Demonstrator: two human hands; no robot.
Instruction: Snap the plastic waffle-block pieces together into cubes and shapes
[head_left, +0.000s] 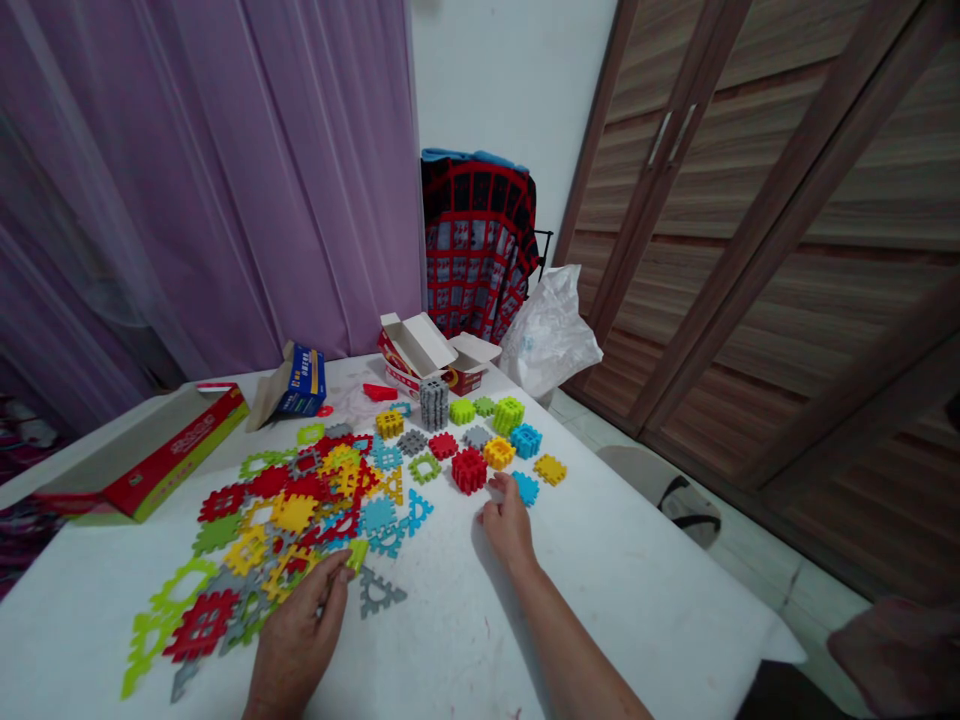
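My left hand [301, 632] is closed, thumb and forefinger pinching a light green interlocking plastic piece [358, 555] at the near edge of a loose pile. A grey triangular piece [379, 592] lies just right of it. Loosely curled, with its thumb and forefinger a little apart, my right hand [511, 522] seems to hold nothing. Its fingertips are near a red stack of square pieces [469, 471] and a blue square stack [525, 488]. Around these stand a yellow stack [499, 453], a tall grey stack [434, 404] and a light green stack [508, 415].
Flat mixed pieces [296, 512] spread over the left of the white table [442, 640]. An open red-and-green box [161, 455], a blue box [300, 380] and an opened red-and-white box [420, 350] are at the back. A white plastic bag [551, 335] hangs by the far right corner.
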